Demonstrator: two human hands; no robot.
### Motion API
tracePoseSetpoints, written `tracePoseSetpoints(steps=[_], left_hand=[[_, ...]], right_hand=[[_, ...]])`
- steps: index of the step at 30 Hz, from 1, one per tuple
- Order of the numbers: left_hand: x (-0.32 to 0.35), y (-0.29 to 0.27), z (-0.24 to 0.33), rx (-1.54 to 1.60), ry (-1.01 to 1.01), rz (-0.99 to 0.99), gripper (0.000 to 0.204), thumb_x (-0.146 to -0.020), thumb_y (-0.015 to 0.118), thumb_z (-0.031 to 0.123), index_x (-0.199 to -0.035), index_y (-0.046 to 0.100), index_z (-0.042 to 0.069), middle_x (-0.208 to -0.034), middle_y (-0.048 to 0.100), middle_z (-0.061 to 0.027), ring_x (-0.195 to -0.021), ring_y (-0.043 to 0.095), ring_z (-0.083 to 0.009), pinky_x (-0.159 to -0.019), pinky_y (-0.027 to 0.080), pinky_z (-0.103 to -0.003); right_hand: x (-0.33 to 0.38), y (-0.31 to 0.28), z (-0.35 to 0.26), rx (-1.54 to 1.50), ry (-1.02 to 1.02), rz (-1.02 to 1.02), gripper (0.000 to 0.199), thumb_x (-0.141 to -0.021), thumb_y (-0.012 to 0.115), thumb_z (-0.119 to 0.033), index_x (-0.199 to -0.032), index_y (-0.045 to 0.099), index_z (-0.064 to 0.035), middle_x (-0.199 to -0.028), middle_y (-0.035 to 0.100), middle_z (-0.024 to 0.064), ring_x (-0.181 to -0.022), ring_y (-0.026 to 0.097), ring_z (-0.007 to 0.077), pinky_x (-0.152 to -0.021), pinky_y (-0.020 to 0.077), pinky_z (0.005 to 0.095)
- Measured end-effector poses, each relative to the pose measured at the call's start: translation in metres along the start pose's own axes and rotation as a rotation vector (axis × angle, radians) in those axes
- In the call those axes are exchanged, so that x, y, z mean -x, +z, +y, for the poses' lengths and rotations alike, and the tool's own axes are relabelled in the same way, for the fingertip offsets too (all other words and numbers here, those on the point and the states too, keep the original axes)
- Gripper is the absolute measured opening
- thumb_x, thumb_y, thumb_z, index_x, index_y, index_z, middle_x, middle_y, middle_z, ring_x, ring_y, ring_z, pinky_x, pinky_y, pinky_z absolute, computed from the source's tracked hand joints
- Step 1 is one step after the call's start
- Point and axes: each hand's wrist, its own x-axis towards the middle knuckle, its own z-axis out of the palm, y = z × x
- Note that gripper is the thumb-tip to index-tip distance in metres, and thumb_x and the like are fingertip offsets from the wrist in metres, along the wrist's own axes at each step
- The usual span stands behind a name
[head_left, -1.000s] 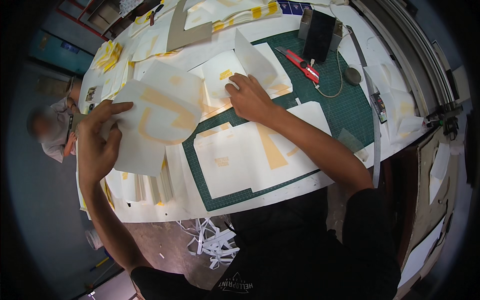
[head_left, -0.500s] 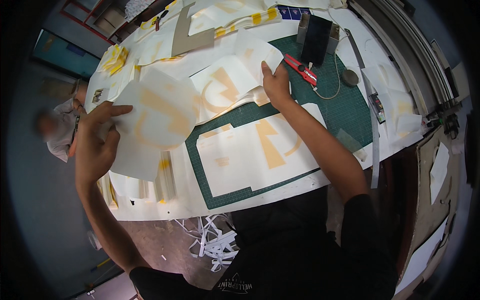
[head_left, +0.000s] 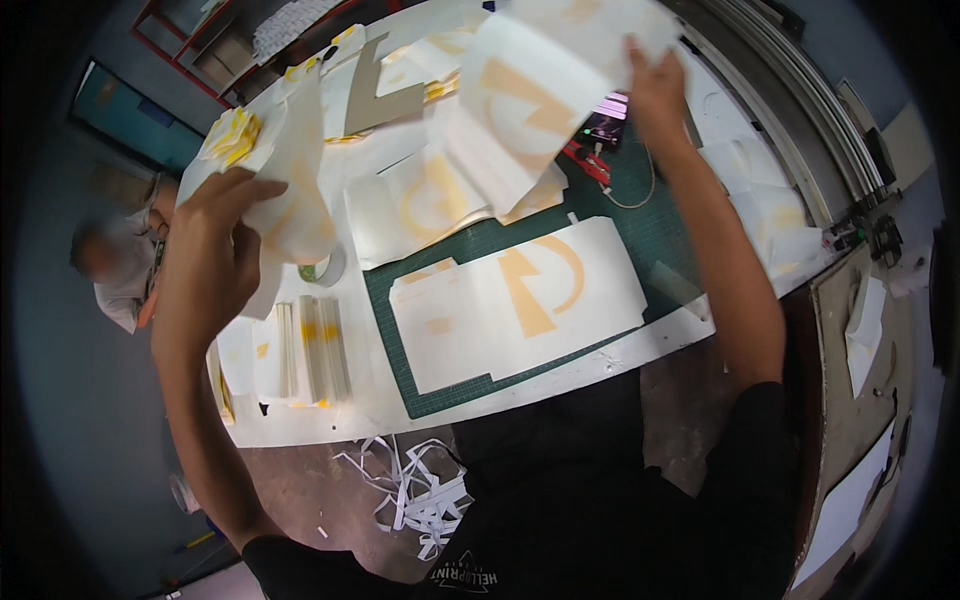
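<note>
Your left hand (head_left: 215, 265) grips white sheet (head_left: 290, 190), raised over desk's (head_left: 300, 425) left side. Right hand (head_left: 655, 95) pinches larger yellow-marked sheet (head_left: 540, 100), lifted over far green mat (head_left: 640, 225). Sheets well apart.

Right hand (head_left: 655, 85) lifted a sheet stack (head_left: 540, 90), left hand (head_left: 215, 250) raised.

White sheet with orange shapes (head_left: 540, 95), raised and tilted above the green cutting mat (head_left: 640, 215); second white sheet (head_left: 290, 190) raised left of it.
</note>
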Motion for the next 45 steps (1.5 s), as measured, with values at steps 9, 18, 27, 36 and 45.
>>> tracePoseSetpoints(steps=[9, 18, 27, 36, 45], left_hand=[[-0.054, 0.089, -0.068, 0.866, -0.136, 0.088, 0.046, -0.078, 0.053, -0.009, -0.117, 0.075, 0.0, -0.124, 0.071, -0.0089, -0.117, 0.064, -0.017, -0.108, 0.044, -0.03], [-0.055, 0.231, -0.114, 0.991, -0.48, -0.538, 0.054, -0.07, 0.053, -0.009, -0.119, 0.075, 0.001, -0.109, 0.075, -0.0069, -0.09, 0.069, -0.0136, -0.087, 0.057, -0.028], [-0.057, 0.24, -0.125, 0.88, -0.505, -0.617, 0.054, -0.068, 0.052, -0.008, -0.116, 0.075, 0.001, -0.103, 0.075, -0.0066, -0.085, 0.069, -0.014, -0.082, 0.058, -0.029], [-0.068, 0.244, -0.133, 0.818, -0.515, -0.537, 0.055, -0.067, 0.052, -0.005, -0.116, 0.076, 0.003, -0.103, 0.074, -0.0059, -0.082, 0.067, -0.0133, -0.082, 0.057, -0.029], [-0.069, 0.265, -0.143, 0.825, -0.521, -0.481, 0.05, -0.068, 0.053, -0.004, -0.112, 0.077, 0.002, -0.098, 0.075, -0.0053, -0.078, 0.065, -0.0128, -0.078, 0.055, -0.028]], right_hand=[[-0.026, -0.462, -0.018, -0.106, 0.207, 0.338, 0.055, -0.097, 0.072, -0.016, -0.147, 0.054, -0.0011, -0.114, 0.074, 0.0254, -0.102, 0.072, 0.0383, -0.092, 0.0549, 0.0453], [0.147, -0.775, 0.009, 0.101, 0.698, 0.694, 0.045, -0.111, 0.054, -0.024, -0.145, 0.047, 0.0045, -0.146, 0.055, 0.0153, -0.133, 0.056, 0.0308, -0.112, 0.0478, 0.0541], [0.184, -0.84, 0.031, 0.147, 0.788, 0.783, 0.048, -0.103, 0.065, -0.028, -0.137, 0.055, 0.0047, -0.132, 0.064, 0.019, -0.119, 0.065, 0.0331, -0.102, 0.0531, 0.0502], [0.152, -0.725, -0.034, 1.431, 0.091, 0.733, 0.052, -0.1, 0.07, -0.027, -0.135, 0.058, 0.0098, -0.13, 0.066, 0.0251, -0.114, 0.068, 0.0306, -0.1, 0.0547, 0.0382], [0.233, -0.18, -0.142, 0.379, -0.326, -0.94, 0.102, -0.073, 0.091, -0.057, -0.147, 0.049, -0.0028, -0.149, 0.045, 0.0283, -0.138, 0.049, 0.0435, -0.109, 0.0457, 0.0534]])
